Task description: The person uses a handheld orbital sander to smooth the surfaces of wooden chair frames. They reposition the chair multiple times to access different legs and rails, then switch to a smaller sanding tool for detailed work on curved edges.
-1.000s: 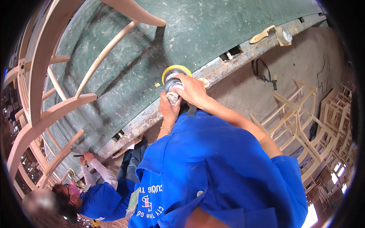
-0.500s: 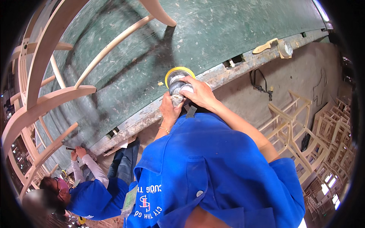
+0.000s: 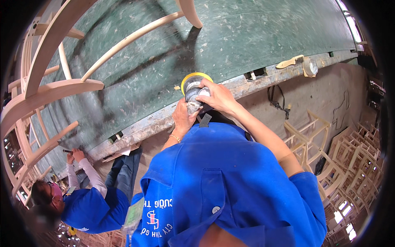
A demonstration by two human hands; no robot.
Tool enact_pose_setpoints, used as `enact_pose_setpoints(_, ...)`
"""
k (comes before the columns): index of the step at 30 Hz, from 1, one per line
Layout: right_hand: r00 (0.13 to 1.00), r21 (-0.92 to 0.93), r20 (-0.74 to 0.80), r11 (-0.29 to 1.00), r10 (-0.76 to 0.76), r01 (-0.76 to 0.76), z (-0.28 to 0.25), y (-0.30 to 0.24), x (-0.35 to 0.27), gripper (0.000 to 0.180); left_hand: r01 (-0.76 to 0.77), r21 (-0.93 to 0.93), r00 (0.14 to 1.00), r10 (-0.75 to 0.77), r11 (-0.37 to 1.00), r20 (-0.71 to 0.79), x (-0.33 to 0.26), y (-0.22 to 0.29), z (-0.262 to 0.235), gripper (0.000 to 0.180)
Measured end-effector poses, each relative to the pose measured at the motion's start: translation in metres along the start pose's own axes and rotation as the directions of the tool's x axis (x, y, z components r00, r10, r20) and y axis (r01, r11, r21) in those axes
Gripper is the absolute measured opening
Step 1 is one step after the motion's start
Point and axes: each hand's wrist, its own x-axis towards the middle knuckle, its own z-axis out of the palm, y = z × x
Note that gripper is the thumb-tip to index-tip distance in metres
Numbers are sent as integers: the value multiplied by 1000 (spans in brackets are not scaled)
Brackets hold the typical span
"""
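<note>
Close to my body I hold a round sander [image 3: 192, 94] with a yellow-edged disc, at the near edge of the green-topped workbench [image 3: 247, 37]. My left hand [image 3: 183, 117] is closed around its lower, dusty end. From the other side, my right hand [image 3: 219, 98] grips the body, with the fingers curled over its top. The disc faces away from me, and I cannot tell whether it touches the bench. A pale wooden chair frame [image 3: 68, 89] rests on the bench to the left, its legs reaching toward the middle.
On the bench's right edge lie a wooden-handled brush [image 3: 289, 62] and a roll of tape [image 3: 310, 67]. A black strap [image 3: 279, 101] hangs below. Several chair frames [image 3: 306, 140] stand on the floor at right. At lower left a co-worker [image 3: 92, 206] in blue holds a small dark tool.
The view has shifted slightly, so the bench edge and brush sit lower at right. Both my hands keep the same hold on the sander. The co-worker appears a little further left.
</note>
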Motion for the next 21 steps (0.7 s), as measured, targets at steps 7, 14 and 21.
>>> enact_pose_setpoints(7,970,-296,90,924,-226,243,1,2,29,49,67,15,993,-68,998,93,6,3,-5,59)
enact_pose_setpoints(14,955,-534,275,808,-112,249,-7,-23,40,52,15,-23,999,-14,1000,38,3,-5,-3,59)
enact_pose_setpoints(21,896,-497,418,787,-153,366,-19,-18,42,52,-34,-21,997,35,999,70,1,-8,-7,60)
